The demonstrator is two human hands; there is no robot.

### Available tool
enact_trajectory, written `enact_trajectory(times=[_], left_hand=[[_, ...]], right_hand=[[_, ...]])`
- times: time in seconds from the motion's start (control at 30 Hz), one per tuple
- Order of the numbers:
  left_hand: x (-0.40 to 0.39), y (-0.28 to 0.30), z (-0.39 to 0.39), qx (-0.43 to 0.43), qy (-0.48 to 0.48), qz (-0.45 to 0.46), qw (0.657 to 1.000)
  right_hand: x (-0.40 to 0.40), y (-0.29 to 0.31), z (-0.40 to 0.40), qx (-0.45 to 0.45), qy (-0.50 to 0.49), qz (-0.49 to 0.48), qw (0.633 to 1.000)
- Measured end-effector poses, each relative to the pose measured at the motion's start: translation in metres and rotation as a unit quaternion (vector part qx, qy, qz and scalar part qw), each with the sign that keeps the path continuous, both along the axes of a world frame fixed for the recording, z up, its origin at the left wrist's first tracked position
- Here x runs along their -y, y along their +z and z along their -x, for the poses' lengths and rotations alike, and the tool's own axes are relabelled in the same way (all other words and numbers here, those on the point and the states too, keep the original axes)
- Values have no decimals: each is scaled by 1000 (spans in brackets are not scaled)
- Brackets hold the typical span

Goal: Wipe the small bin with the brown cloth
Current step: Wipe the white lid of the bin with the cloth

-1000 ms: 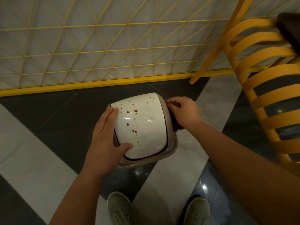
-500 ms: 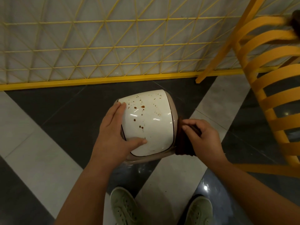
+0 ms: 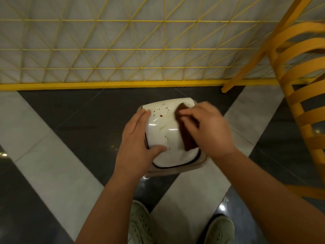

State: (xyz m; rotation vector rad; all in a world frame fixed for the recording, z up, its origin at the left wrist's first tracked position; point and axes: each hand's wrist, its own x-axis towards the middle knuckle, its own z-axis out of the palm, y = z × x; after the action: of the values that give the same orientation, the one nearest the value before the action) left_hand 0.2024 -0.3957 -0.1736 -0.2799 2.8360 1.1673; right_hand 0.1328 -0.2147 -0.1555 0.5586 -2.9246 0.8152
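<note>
The small bin [image 3: 168, 136] sits on the floor just ahead of your feet, near the middle of the view. You see it from above: a glossy white domed lid set in a beige rim, with a dark line tracing the lid's near edge. The lid covers it, so nothing inside can be seen. Brown specks dot the far part of the lid, and faint streaks cross its middle.

The brown cloth [image 3: 186, 131] lies flat on the right side of the lid as a dark strip. Your right hand [image 3: 209, 131] presses down on it, fingers bent over its right edge and pointing left; the hand is blurred, so you cannot tell whether the cloth is pinched or only pressed. Your left hand [image 3: 137, 145] steadies the bin from the left, fingers laid fairly straight along the lid's left side and the thumb resting on the lid near its near edge.

Below the bin, 2 pale green shoes [image 3: 140, 224] point forward. To the right stands a yellow slatted chair [image 3: 302, 95], apart from the bin. Beyond the bin, a yellow wire lattice [image 3: 105, 50] fronts a pale wall above a yellow base rail. The floor [image 3: 52, 164] is polished, with dark grey and light grey tiles in diagonal bands.
</note>
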Motion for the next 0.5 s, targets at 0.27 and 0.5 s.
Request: enact_trajectory(times=[0.27,0.5], left_hand=[[-3,2,0,3,2,-10,1000],[-2,2,-1,0,-6,-7,1000]], right_hand=[[19,-2,-15,-24,45,-38,998],[-14,2,9,-22,-5,-43,999]])
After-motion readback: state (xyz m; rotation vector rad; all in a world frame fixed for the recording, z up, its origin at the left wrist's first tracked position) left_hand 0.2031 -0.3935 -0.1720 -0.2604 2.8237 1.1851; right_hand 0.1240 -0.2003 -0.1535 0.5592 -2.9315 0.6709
